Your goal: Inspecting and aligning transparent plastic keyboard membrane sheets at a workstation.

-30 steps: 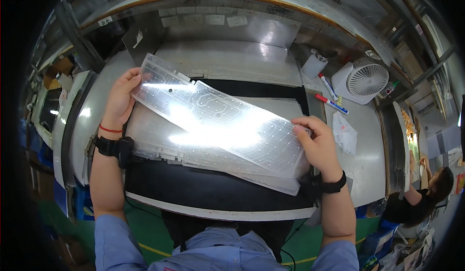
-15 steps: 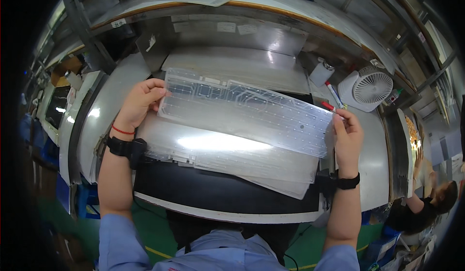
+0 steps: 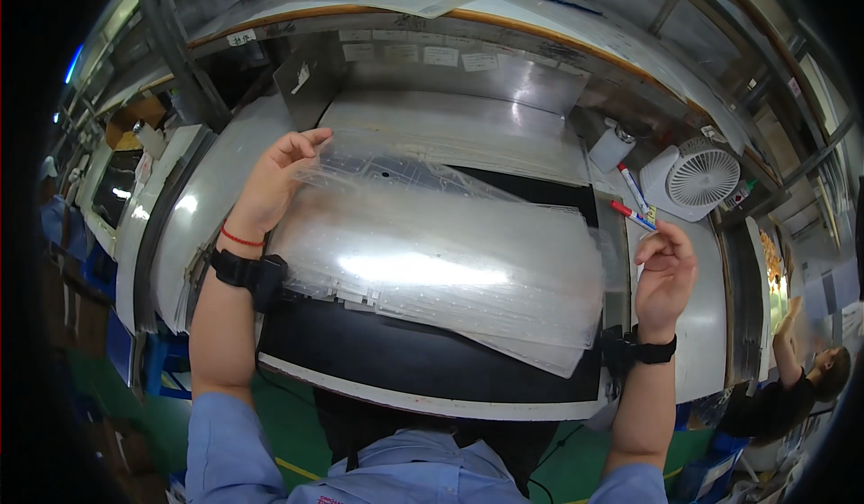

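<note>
My left hand pinches the left end of a thin clear plastic sheet with fine printed circuit lines. The sheet is blurred there, so its outline is hard to make out. Beneath and in front of it lies a stack of similar clear sheets, their edges uneven and a bright glare across the middle. My right hand is raised off the stack's right end, its fingers loosely bent and apart with nothing in them. Just beyond its fingertips a red-capped marker lies on the table.
Black matting shows under the stack. A second marker, a white bottle and a small white fan stand at the back right. Shelving crosses the far side. Another person works at the far right.
My right hand has let go of the sheet and moved slightly right. The sheet, held up between both hands before, has dropped toward the stack, with only my left hand at its end.
</note>
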`<state>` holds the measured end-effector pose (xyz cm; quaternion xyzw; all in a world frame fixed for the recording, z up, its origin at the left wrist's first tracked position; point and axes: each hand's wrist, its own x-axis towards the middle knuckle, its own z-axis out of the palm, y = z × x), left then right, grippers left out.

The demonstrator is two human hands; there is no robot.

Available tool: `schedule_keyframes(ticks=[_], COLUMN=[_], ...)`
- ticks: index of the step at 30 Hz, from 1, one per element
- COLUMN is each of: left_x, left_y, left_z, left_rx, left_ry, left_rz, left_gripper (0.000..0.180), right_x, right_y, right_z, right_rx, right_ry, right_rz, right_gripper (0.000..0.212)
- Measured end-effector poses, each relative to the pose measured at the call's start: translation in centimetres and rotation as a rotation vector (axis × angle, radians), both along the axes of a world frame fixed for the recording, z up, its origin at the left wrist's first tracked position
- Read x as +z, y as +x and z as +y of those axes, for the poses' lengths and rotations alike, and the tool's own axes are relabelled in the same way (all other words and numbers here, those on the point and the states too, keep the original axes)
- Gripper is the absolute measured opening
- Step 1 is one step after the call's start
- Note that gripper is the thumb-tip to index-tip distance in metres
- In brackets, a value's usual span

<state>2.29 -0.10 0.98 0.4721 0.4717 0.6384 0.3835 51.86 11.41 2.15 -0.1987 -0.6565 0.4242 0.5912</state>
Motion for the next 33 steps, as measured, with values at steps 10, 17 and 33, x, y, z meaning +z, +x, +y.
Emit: schedule_keyframes(ticks=[10, 17, 33], left_x=[0.2, 1.0, 0.6], left_y=[-0.5, 0.1, 0.0], left_z=[0.0, -0.2, 0.4], left_rx=[-0.047, -0.089, 0.203], left_ry=[-0.400, -0.446, -0.138], left_rz=[-0.041, 0.104, -0.209], left_gripper=[0.030, 0.027, 0.041], right_x=[-0.8, -1.2, 0.1], right_y=[-0.3, 0.0, -0.6], right_z=[0.6, 1.4, -0.1], right_rx=[-0.210, -0.269, -0.113], right_ry=[-0.252, -0.335, -0.409], right_rz=[-0.242, -0.374, -0.749], right_gripper=[0.011, 0.021, 0.025])
